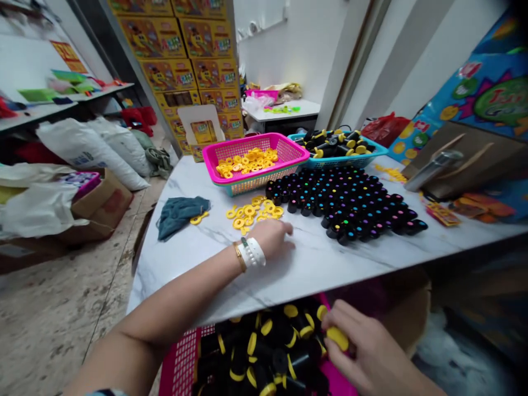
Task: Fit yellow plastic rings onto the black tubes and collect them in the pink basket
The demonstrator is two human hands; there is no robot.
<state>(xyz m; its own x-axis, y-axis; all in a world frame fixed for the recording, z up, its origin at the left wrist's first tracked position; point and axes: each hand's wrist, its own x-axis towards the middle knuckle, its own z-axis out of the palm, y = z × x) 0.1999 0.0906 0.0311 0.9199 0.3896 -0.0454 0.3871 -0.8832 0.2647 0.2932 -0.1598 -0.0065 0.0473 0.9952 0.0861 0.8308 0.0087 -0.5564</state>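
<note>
My left hand (270, 237), with bracelets at the wrist, rests low over the white marbled table beside a loose pile of yellow rings (247, 213); its fingers are curled together and what they hold, if anything, is hidden. At the lower right my right hand (357, 344) grips a piece with a yellow end (337, 337) above a pink basket (181, 357) of black cylinders with yellow caps (266, 346). Rows of black cylinders with small coloured dots (350, 201) stand packed on the table to the right of my left hand.
A pink basket (258, 176) of yellow rings and a blue basket (350, 161) of black-and-yellow pieces stand at the back. A dark blue cloth (179, 215) lies at the left. Stacked yellow boxes (165, 74) rise behind; a brown bag (454, 148) stands at the right.
</note>
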